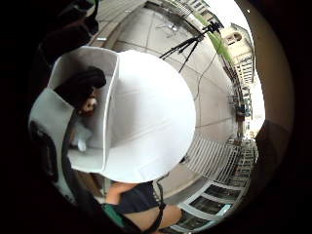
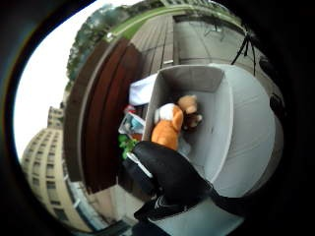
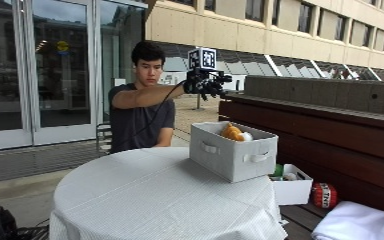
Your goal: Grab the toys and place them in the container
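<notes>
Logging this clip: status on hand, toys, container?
Gloved right hand raised above the container, nothing seen held. Orange plush toy inside it. Table holds nothing in the way.

Showing matt grey fabric on the container [image 3: 232, 156] below the fingers [image 3: 208, 90] of black cloth glove; plush orange-and-white toys [image 3: 234, 133] inside; finely ribbed white tablecloth [image 3: 145, 200]; brown slatted wood bench [image 3: 325, 150].
</notes>
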A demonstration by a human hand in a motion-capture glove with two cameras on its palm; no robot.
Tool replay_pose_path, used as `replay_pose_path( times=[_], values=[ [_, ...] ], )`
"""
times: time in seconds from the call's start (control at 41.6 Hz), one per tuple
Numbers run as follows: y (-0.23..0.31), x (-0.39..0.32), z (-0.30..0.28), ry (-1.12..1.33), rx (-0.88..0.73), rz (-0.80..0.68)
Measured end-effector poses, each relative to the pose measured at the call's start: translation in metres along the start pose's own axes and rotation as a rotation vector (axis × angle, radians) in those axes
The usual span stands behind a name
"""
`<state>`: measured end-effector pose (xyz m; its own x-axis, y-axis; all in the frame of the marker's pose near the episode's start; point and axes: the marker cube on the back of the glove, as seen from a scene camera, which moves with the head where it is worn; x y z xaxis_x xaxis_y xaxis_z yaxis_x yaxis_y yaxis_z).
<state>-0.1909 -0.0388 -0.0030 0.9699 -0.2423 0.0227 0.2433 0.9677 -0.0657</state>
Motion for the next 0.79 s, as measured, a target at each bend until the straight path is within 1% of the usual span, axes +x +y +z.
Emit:
replay_pose_path(
  times=[0.12,0.481,0.649,0.793],
  values=[
    [0.007,0.04,0.0,0.035,0.042,0.035],
    [0.05,0.157,0.015,0.09,0.079,0.087],
    [0.068,0.199,0.027,0.104,0.074,0.097],
    [0.094,0.221,0.033,0.142,0.059,0.114]
  ],
)
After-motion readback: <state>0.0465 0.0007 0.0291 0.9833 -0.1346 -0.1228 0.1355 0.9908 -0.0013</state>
